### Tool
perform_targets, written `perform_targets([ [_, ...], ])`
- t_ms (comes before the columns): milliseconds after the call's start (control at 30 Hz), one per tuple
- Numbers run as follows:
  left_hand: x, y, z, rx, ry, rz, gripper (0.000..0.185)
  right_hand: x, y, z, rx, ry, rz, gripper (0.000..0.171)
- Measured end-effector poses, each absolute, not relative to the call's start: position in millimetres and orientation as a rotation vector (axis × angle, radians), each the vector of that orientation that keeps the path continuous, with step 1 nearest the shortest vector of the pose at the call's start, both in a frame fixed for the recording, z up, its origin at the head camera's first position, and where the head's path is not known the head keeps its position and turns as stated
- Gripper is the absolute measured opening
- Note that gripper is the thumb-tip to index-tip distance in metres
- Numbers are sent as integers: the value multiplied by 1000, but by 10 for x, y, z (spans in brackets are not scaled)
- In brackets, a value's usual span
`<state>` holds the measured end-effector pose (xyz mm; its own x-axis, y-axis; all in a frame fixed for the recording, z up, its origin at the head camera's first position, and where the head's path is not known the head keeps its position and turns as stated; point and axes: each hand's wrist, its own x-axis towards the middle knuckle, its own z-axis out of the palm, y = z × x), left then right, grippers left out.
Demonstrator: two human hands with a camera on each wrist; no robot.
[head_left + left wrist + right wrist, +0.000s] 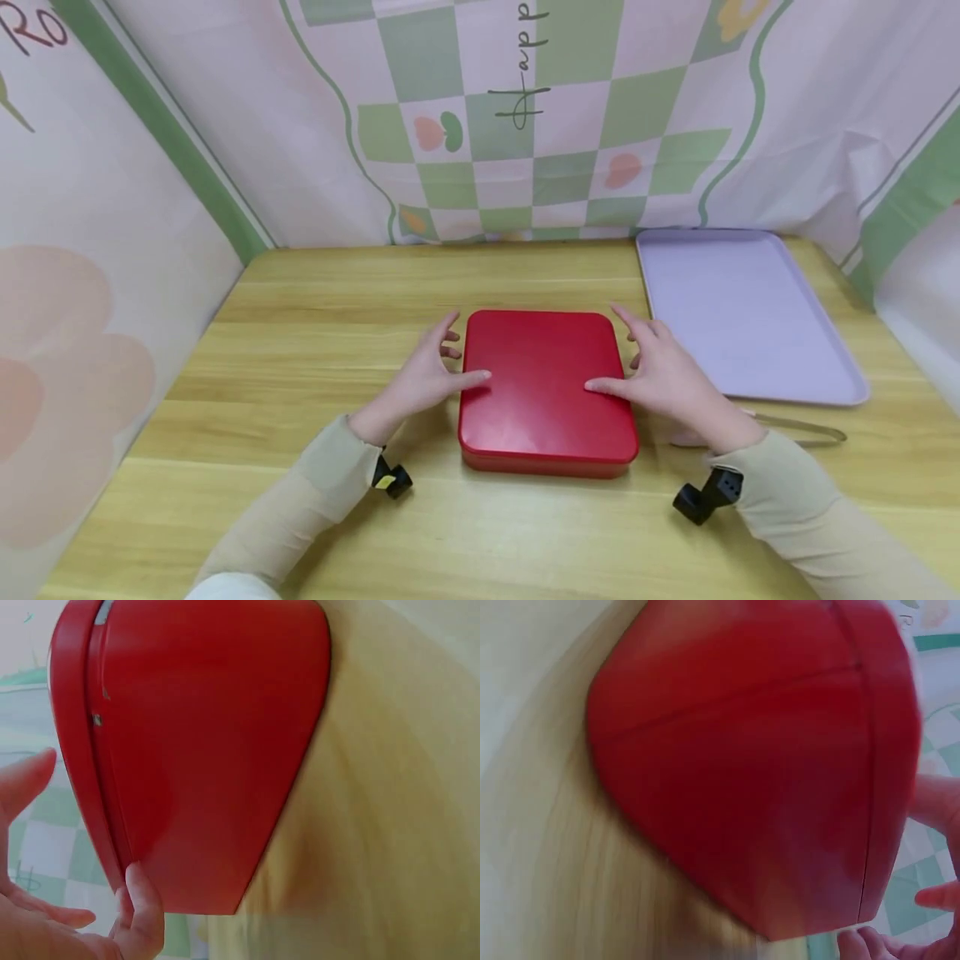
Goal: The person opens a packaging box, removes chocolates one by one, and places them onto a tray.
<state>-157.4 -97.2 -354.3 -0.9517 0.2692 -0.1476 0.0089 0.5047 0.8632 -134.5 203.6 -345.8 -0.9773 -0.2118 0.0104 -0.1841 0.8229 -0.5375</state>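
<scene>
A flat red tin (543, 387) with rounded corners and a closed lid lies on the wooden table (300, 350), in the middle. My left hand (431, 375) is at its left side, thumb resting on the lid, fingers spread and loosely bent beside the edge. My right hand (660, 371) mirrors it at the right side, thumb on the lid. The left wrist view shows the red tin (202, 750) from its side with my left fingers (142, 907) at its rim. The right wrist view is blurred, with the red tin (757, 765) filling it and my right fingers (937, 802) at its edge.
A lilac tray (750, 317) lies at the back right of the table. Metal tongs (802, 429) rest just in front of it, partly behind my right wrist. Patterned cloth walls (525, 117) close in the back and both sides.
</scene>
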Motion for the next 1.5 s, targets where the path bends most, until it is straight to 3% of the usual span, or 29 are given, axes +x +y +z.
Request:
perform_targets([
  [567,-1583,-1000,-3650,216,2335,1523,82,-1361,2080,-3415,-175,2600,-1095,105],
  [1500,-1568,-1021,-3657,167,2257,1589,77,-1410,2033,-3348,-111,2521,-1107,101],
])
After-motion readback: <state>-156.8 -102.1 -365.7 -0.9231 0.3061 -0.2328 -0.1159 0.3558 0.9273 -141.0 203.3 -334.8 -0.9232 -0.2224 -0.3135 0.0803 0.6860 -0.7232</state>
